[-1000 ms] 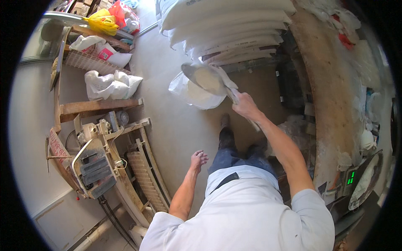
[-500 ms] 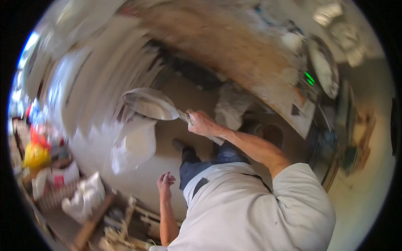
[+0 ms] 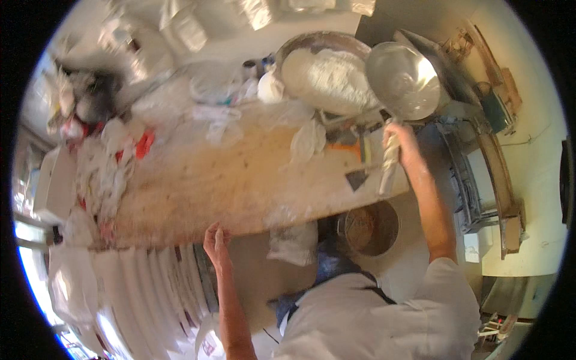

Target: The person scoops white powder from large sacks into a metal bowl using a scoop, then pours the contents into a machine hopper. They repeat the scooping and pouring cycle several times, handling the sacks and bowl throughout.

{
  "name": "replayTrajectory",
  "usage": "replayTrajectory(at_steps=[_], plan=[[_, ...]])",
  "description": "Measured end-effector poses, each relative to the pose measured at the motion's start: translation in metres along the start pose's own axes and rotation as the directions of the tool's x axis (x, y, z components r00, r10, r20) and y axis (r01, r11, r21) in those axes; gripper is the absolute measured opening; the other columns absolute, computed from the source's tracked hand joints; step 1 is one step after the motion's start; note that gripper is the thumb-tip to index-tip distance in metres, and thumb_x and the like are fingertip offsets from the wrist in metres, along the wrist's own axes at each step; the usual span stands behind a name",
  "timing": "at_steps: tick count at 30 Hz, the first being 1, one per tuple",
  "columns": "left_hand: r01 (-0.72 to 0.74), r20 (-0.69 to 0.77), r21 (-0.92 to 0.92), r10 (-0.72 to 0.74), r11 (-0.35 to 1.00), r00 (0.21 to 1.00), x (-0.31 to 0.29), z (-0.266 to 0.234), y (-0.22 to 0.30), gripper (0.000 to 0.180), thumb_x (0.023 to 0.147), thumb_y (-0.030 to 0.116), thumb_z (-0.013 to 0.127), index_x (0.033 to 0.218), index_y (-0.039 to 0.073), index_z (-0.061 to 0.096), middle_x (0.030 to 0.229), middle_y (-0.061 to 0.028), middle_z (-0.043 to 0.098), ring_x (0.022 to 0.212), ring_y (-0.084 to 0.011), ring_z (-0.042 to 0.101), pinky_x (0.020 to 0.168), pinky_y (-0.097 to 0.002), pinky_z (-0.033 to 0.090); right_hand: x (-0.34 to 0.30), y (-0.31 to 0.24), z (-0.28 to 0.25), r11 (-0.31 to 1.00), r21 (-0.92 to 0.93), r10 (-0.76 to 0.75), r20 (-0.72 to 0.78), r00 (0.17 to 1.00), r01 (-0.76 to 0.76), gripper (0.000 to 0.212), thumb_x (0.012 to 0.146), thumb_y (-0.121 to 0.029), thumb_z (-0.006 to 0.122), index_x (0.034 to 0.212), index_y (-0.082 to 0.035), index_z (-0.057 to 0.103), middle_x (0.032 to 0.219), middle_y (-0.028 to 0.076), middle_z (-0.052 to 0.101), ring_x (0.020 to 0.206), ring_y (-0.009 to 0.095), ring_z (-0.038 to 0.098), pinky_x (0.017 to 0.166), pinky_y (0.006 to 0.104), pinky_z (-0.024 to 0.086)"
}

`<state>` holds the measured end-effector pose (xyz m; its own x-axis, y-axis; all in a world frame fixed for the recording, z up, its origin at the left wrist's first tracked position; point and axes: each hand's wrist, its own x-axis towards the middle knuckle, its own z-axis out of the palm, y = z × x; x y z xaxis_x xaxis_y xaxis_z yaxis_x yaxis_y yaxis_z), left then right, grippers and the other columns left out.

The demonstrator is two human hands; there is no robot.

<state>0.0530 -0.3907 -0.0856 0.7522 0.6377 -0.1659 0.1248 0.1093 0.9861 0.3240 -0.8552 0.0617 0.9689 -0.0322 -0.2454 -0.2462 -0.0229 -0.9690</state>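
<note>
My right hand [image 3: 401, 144] is closed round the pale, wrapped handle of a large metal ladle [image 3: 405, 78]. Its shiny round bowl is raised at the right end of the table, beside a wide basin [image 3: 324, 39] heaped with white powder [image 3: 339, 78]. My left hand [image 3: 217, 243] is by the front edge of the wooden worktable [image 3: 198, 192], with loosely bent fingers and nothing visible in them. On the table near the ladle lie a crumpled clear plastic bag [image 3: 308, 143] and a dark triangular blade [image 3: 356, 179].
A round bucket [image 3: 369, 228] stands on the floor below the table's right part. Stacked white sacks [image 3: 144, 288] are at the lower left. Crumpled cloths [image 3: 99, 174] and a red scrap [image 3: 144, 143] lie on the table's left end. Metal shelving [image 3: 462, 180] stands at the right.
My view has turned to the right, from the sacks to the worktable. The ladle in my right hand has gone from above the open white bag to beside the basin.
</note>
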Motion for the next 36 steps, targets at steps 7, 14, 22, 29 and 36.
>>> replayTrajectory(at_steps=[7, 14, 22, 29, 36], plan=[[-0.111, 0.179, 0.115, 0.09, 0.987, 0.98, 0.223, 0.263, 0.082, 0.049, 0.092, 0.029, 0.059, 0.132, 0.0, 0.053, 0.109, -0.0098, 0.065, 0.099, -0.0184, 0.061, 0.08, -0.0351, 0.048, 0.292, -0.037, -0.156, 0.975, 0.184, -0.074, -0.236, 0.969, 0.12, 0.051, 0.078, -0.024, 0.068, 0.119, 0.003, 0.054, 0.115, 0.014, 0.063, 0.101, 0.021, 0.058, 0.091, 0.0345, 0.044], [0.05, 0.164, -0.039, -0.043, 0.998, 0.986, 0.371, 0.414, 0.115, 0.033, 0.085, 0.022, 0.062, 0.111, 0.001, 0.06, 0.089, -0.0054, 0.061, 0.079, -0.0161, 0.058, 0.065, -0.0306, 0.045, 0.385, -0.016, -0.155, 0.912, 0.395, -0.02, -0.233, 0.972, 0.114, 0.024, 0.079, -0.019, 0.066, 0.095, -0.003, 0.058, 0.089, 0.008, 0.06, 0.074, 0.017, 0.058, 0.063, 0.0307, 0.048], [0.08, 0.08, 0.039, -0.083, 0.996, 0.993, 0.383, 0.45, 0.12, 0.015, 0.084, 0.02, 0.064, 0.078, 0.008, 0.058, 0.061, 0.0014, 0.044, 0.048, -0.0104, 0.041, 0.045, -0.0282, 0.03, 0.356, -0.015, -0.131, 0.925, 0.338, -0.079, -0.281, 0.956, 0.176, 0.02, 0.069, -0.013, 0.067, 0.08, 0.003, 0.066, 0.073, 0.009, 0.063, 0.06, 0.022, 0.06, 0.057, 0.0352, 0.047], [-0.07, 0.354, 0.175, 0.004, 0.982, 0.935, 0.327, 0.427, 0.152, 0.016, 0.088, 0.019, 0.063, 0.077, 0.01, 0.055, 0.054, 0.0044, 0.039, 0.044, -0.0075, 0.036, 0.041, -0.0264, 0.027, 0.209, 0.035, -0.116, 0.918, 0.186, -0.21, -0.521, 0.827, 0.35, 0.021, 0.069, -0.011, 0.064, 0.086, 0.0, 0.065, 0.076, 0.008, 0.062, 0.065, 0.02, 0.056, 0.059, 0.0355, 0.045], [-0.537, 0.735, 0.137, 0.278, 0.832, 0.618, 0.198, 0.396, 0.139, 0.028, 0.091, 0.023, 0.063, 0.106, 0.0, 0.063, 0.083, -0.0028, 0.055, 0.071, -0.0106, 0.048, 0.063, -0.0266, 0.041, -0.036, 0.173, -0.17, 0.996, -0.084, -0.081, -0.761, 0.643, 0.026, 0.022, 0.082, -0.018, 0.06, 0.1, -0.008, 0.067, 0.093, 0.011, 0.066, 0.097, 0.031, 0.059, 0.093, 0.0461, 0.039]])
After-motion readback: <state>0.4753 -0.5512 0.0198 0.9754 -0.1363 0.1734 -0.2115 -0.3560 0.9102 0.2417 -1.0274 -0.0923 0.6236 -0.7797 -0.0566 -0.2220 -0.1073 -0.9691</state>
